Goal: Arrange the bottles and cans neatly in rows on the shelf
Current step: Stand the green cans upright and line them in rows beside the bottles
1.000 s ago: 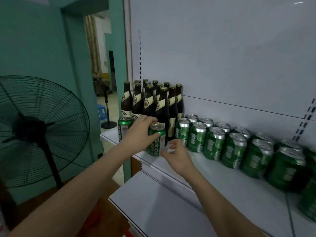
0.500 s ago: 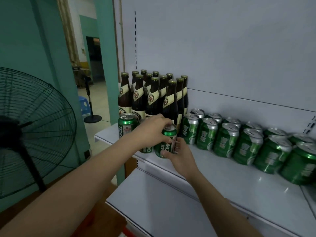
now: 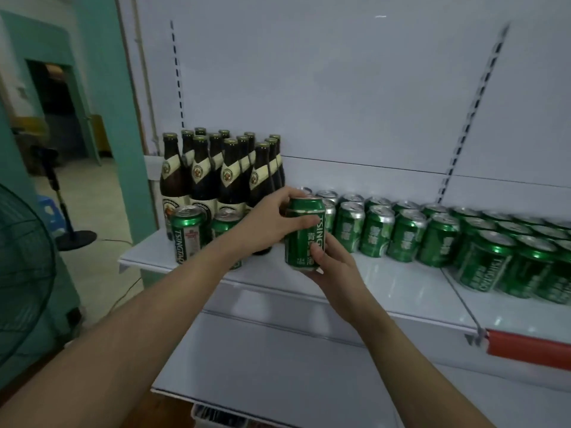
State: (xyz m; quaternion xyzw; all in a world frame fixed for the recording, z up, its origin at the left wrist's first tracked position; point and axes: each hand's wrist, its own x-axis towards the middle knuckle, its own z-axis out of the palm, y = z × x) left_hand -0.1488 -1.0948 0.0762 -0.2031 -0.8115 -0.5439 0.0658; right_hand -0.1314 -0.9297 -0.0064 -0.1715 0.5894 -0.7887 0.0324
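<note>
A green beer can [image 3: 304, 234] is held upright just above the front of the white shelf [image 3: 395, 282]. My left hand [image 3: 272, 220] grips its top and upper side. My right hand [image 3: 332, 268] grips its lower part from the right and below. Behind it stand several dark bottles with cream labels [image 3: 225, 177] at the shelf's left end. Two more green cans [image 3: 187, 233] stand in front of the bottles, the second partly hidden by my left forearm. Rows of several green cans [image 3: 404, 233] run along the shelf to the right.
A lower white shelf [image 3: 278, 362] juts out below. A red price strip [image 3: 528, 347] edges the shelf at the right. A black standing fan [image 3: 21, 273] is at the far left, a doorway [image 3: 58, 115] and a stand base [image 3: 75, 239] behind it.
The held can has moved right, away from the two cans by the bottles, and now sits in front of the can rows. The view has turned right, showing more cans.
</note>
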